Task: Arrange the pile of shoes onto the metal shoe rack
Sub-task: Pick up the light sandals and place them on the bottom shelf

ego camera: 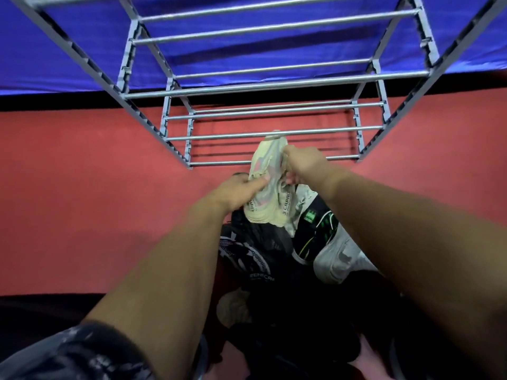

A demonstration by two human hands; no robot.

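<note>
A pair of cream sneakers with pink and grey side panels is held up above the pile, toes pointing at the metal shoe rack. My left hand grips the left shoe's side. My right hand pinches the right shoe near its tongue. The toes reach the rack's lowest front bars. Below lies the pile of shoes: a black patterned sneaker, a black shoe with green stripes and a white sneaker.
The grey rack has several tiers of bare metal bars and stands on a red floor against a blue cloth. Dark shoes and a pale one fill the space between my forearms.
</note>
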